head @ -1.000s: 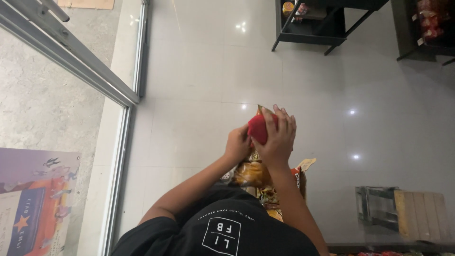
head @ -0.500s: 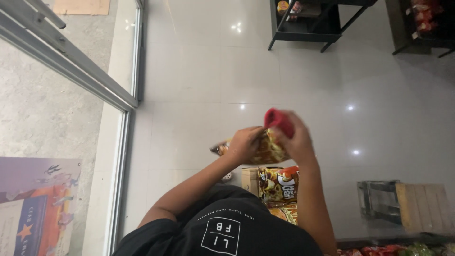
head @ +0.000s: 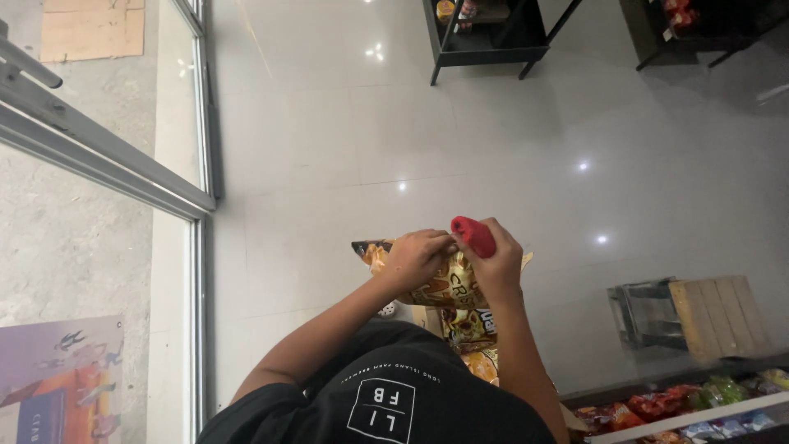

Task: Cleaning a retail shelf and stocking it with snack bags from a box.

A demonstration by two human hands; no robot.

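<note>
My left hand [head: 415, 256] grips the left part of an orange and yellow snack bag [head: 436, 284], which lies flat and level in front of my chest. My right hand [head: 496, 263] is closed around a red cloth-like thing [head: 472, 234] and rests on the bag's right end. Under the hands stands an open cardboard box [head: 423, 316] holding more orange snack bags [head: 472, 329], partly hidden by my arms and my black shirt.
A glass door with a metal frame [head: 201, 164] runs down the left, with a poster [head: 57, 378] low on it. Black racks [head: 485, 37] stand at the far end of the white tiled floor. At the right are a wooden crate [head: 715, 316] and a shelf of snack packets [head: 690, 403].
The snack bag came out from behind the red thing and now lies flat between both hands. The hands dropped lower, and the view swung right, showing the packet shelf.
</note>
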